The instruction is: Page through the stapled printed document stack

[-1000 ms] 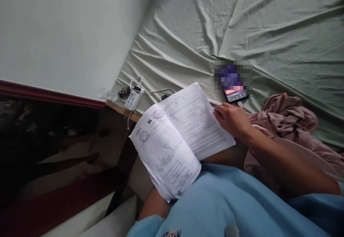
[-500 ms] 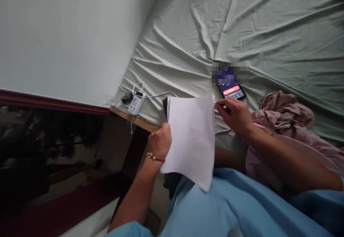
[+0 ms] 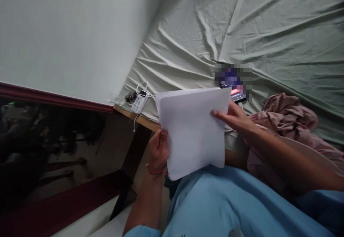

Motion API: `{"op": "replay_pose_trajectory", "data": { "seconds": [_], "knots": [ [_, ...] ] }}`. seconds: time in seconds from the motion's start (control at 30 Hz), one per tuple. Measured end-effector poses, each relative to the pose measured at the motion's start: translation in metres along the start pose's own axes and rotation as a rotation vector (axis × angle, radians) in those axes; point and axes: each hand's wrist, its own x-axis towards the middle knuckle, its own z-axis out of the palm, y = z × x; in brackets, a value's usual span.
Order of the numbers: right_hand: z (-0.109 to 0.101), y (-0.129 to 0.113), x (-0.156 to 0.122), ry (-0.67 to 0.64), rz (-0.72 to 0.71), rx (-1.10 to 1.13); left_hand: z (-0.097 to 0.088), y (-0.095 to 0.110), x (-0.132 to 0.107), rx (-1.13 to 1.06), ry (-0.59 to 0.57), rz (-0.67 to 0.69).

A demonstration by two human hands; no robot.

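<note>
The thin stack of white paper sheets [image 3: 192, 131] stands above the lap, blank side up. The left hand [image 3: 158, 151] grips its left edge; the right hand [image 3: 233, 117] pinches its right edge. Beyond the stack, a dark smartphone [image 3: 238, 93] lies on the pale green bedsheet [image 3: 268, 33]. Even pressure from both hands should keep the pages aligned.

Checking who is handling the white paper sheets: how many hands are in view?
2. The left hand grips the white paper sheets at their left edge; the right hand pinches their right edge.
</note>
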Motion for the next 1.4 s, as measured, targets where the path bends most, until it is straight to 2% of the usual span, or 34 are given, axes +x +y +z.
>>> {"op": "replay_pose_trajectory", "data": {
  "seconds": [0.1, 0.17, 0.33, 0.4, 0.47, 0.6, 0.73, 0.9, 0.97, 1.1, 1.2, 1.3, 1.4],
  "knots": [
    [-0.001, -0.001, -0.003, -0.121, 0.19, 0.239, 0.01, 0.001, -0.001, -0.193, 0.033, -0.099],
    [-0.002, 0.0, -0.004, -0.161, 0.285, 0.321, 0.016, 0.001, 0.001, -0.245, 0.048, -0.127],
    [-0.002, 0.002, -0.002, -0.072, 0.422, 0.37, 0.034, -0.017, 0.006, -0.204, 0.012, -0.15],
    [-0.002, 0.001, -0.001, -0.039, 0.434, 0.348, 0.041, -0.028, 0.005, -0.187, 0.003, -0.18],
    [0.0, 0.0, 0.0, -0.036, 0.439, 0.323, 0.049, -0.035, 0.003, -0.288, 0.001, -0.224],
    [0.004, 0.004, 0.001, -0.042, 0.452, 0.257, 0.059, -0.039, -0.001, -0.373, 0.003, -0.276],
    [0.005, 0.011, 0.001, -0.039, 0.475, 0.218, 0.061, -0.049, -0.002, -0.304, -0.003, -0.287],
    [0.006, 0.012, 0.0, -0.044, 0.49, 0.247, 0.06, -0.063, 0.003, -0.129, -0.066, -0.228],
    [0.006, 0.01, -0.001, -0.04, 0.485, 0.232, 0.062, -0.062, 0.007, -0.151, -0.034, -0.242],
    [0.008, 0.008, -0.002, -0.1, 0.478, 0.184, 0.067, -0.055, 0.017, -0.363, 0.061, -0.285],
    [0.009, 0.009, -0.001, -0.115, 0.53, 0.205, 0.068, -0.055, 0.021, -0.333, 0.077, -0.287],
    [0.009, 0.009, 0.001, -0.071, 0.54, 0.307, 0.067, -0.058, 0.02, -0.303, 0.137, -0.267],
    [0.008, 0.008, 0.002, 0.004, 0.449, 0.403, 0.066, -0.058, 0.016, -0.344, 0.169, -0.265]
  ]
}}
